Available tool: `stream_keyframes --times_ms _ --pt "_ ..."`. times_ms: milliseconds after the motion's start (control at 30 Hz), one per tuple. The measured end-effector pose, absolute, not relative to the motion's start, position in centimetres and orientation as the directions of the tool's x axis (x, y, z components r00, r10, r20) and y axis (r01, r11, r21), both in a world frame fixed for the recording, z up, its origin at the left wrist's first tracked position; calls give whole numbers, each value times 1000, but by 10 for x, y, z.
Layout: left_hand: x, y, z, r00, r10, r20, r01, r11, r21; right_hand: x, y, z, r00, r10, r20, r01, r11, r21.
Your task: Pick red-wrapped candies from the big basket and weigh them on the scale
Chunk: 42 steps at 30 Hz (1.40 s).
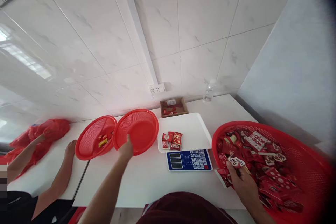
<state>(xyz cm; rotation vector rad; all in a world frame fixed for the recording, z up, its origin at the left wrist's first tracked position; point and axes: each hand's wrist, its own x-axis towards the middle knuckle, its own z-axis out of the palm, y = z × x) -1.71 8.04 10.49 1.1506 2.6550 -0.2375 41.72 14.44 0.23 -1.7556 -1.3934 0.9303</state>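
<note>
Left hand (126,149): gripping near rim of middle basket (140,131), thumb inside.
Right hand (241,178): pinching a white-and-red packet (237,162) above the pile in big basket (312,171).
Big basket: right end of table (147,187), over front right corner, heaped with mostly red packets.
Scale (189,161): mid-table, display and keys toward front edge; digits unreadable.
Tray (193,126): on scale, small red cluster (175,139) at its front left corner.
Left basket (89,138): touching middle basket, at table's left edge; few red and yellow sweets (103,142) inside.
Back edge: open box (174,107) behind tray, clear bottle (209,91) toward back right corner.
Co-worker: one hand (70,148) beside left basket, other at red bag (56,129).
</note>
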Motion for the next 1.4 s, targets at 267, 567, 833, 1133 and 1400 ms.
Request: stream_keyframes --times_ms 267,567,833,1133,1400 --pt "129 153 49 -115 963 -243 949 179 260 416 145 7 164 968 -187 494 -245 -834" --pt "119 182 35 -2 996 -86 975 21 219 416 146 5 151 976 -155 463 -209 -861" --pt "106 206 43 -136 990 40 946 118 303 414 146 11 161 974 -159 415 -213 -884" --pt "9 181 86 -496 860 120 840 441 317 417 148 2 147 975 -167 435 -215 -874" --pt "57 142 65 -63 996 -70 980 75 183 414 148 13 163 964 -211 452 -263 -852"
